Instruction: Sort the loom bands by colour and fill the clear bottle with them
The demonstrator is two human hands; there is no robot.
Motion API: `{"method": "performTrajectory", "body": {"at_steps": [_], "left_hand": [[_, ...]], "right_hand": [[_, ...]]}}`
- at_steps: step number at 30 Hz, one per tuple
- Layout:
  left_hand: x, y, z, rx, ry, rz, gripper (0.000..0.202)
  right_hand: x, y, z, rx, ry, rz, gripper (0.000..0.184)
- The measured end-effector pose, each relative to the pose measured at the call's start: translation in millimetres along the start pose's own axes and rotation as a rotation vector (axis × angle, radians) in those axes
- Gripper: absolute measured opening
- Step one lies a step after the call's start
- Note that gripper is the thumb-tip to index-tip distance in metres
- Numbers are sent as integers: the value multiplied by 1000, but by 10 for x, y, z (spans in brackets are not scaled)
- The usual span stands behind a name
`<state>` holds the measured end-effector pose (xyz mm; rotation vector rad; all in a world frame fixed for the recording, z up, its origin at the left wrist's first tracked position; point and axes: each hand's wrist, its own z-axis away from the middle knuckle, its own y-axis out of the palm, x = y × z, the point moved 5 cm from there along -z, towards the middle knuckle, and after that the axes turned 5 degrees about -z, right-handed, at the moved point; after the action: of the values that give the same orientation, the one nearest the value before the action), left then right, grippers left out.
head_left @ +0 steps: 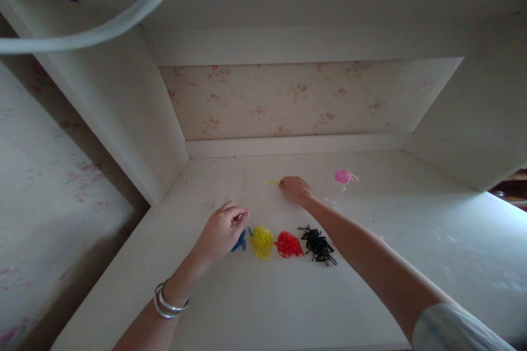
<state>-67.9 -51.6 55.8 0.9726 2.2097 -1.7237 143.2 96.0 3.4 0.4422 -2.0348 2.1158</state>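
Observation:
Four small piles of rubber bands lie in a row on the white surface: blue bands (pixel 241 241), yellow bands (pixel 262 242), red bands (pixel 289 244) and black bands (pixel 318 245). My left hand (pixel 222 228), with silver bangles at its wrist, hovers over the blue pile and partly hides it. Its thumb and fingers come together in a pinch; whatever is between them is hidden. Farther back, my right hand (pixel 295 188) is closed at the surface, its fingertips on a yellow rubber band (pixel 273 181) that sticks out to the left.
A clear container with a pink lid (pixel 342 176) stands right of my right hand. White panels (pixel 164 120) enclose the surface (pixel 313 301) at both sides, with a shelf (pixel 296 5) overhead. A white tube (pixel 123 22) curves across the upper left.

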Motion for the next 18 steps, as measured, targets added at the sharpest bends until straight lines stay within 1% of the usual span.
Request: {"method": "performTrajectory", "body": {"at_steps": [3, 6, 10, 14, 16, 18], "left_hand": [[109, -96, -20, -40, -27, -15, 31], [180, -115, -39, -48, -37, -21, 31], [218, -72, -57, -36, -49, -13, 30], [250, -2, -75, -13, -89, 28, 28], [279, 29, -86, -6, -117, 47, 28], [313, 57, -99, 2, -145, 52, 29]], "right_hand": [[44, 9, 24, -3, -27, 34, 35], [83, -31, 90, 23, -75, 63, 34], [109, -138, 230, 80, -167, 76, 30], [167, -256, 447, 114, -268, 50, 28], [246, -290, 597, 127, -333, 1, 28], [366, -292, 778, 145, -425, -103, 28]]}}
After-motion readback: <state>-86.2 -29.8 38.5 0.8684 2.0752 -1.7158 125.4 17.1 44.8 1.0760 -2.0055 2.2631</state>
